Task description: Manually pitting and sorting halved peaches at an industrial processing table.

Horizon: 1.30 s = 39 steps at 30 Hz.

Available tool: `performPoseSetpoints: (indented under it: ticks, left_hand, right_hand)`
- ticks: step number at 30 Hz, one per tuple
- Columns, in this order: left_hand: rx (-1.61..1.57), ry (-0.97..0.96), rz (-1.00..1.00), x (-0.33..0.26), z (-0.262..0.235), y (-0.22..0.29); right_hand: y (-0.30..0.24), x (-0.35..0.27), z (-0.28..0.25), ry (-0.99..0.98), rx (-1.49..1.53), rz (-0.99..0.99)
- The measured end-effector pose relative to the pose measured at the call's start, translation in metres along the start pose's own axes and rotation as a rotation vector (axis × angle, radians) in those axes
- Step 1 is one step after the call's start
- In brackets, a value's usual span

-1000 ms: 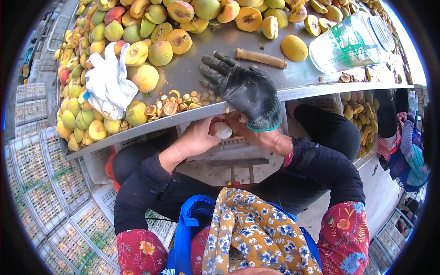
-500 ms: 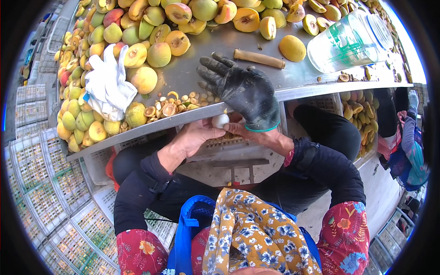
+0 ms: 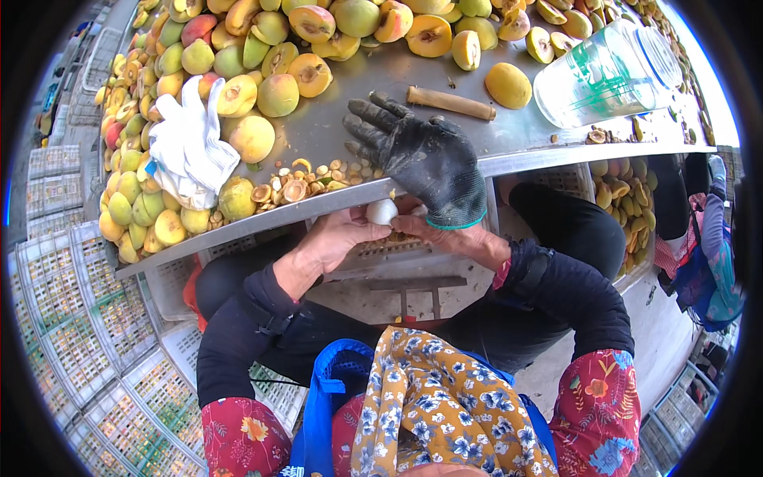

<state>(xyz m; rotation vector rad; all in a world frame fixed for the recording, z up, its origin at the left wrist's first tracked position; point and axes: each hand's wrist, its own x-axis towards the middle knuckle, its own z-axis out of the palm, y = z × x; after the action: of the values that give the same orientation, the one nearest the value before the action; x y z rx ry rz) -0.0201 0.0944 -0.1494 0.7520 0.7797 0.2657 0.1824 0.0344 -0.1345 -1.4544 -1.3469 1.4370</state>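
Observation:
My right hand (image 3: 421, 155) wears a black work glove with a teal cuff and rests on the edge of the metal table (image 3: 524, 151), fingers spread and holding nothing. My bare left hand (image 3: 338, 238) is just under the table edge, next to the glove's cuff, pinching a small white rounded object (image 3: 381, 211). What that object is, I cannot tell. A heap of peach pits (image 3: 302, 184) lies on the table just left of the gloved hand. A short wooden stick (image 3: 451, 102) lies behind its fingers.
Whole and halved peaches (image 3: 262, 87) are piled across the table's left and back. A pair of white gloves (image 3: 187, 143) lies on them. A clear plastic jar (image 3: 608, 71) lies at the right. White crates (image 3: 71, 334) stand at the left, and a blue bag (image 3: 330, 397) with floral cloth (image 3: 445, 405) sits in my lap.
My left hand has lifted the white object a little, up to the table edge by the glove's cuff. The gloved right hand has stayed spread in place.

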Motion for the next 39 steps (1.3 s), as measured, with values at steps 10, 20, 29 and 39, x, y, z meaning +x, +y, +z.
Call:
performPoseSetpoints:
  ticks: [10, 20, 29, 39]
  left_hand:
    - [-0.009, -0.026, -0.012, 0.001, -0.001, 0.001]
    - [-0.019, -0.066, 0.001, 0.0, -0.005, 0.0]
    - [-0.041, -0.081, -0.012, 0.0, -0.004, 0.0]
    - [-0.013, -0.076, 0.016, 0.0, -0.001, 0.002]
  right_hand:
    - [0.005, 0.002, 0.0, 0.025, 0.053, 0.013]
    - [0.002, 0.006, -0.004, 0.031, -0.174, -0.151]
    - [-0.002, 0.011, -0.004, 0.119, -0.29, -0.359]
    - [0.051, 0.006, -0.002, 0.12, -0.397, -0.349]
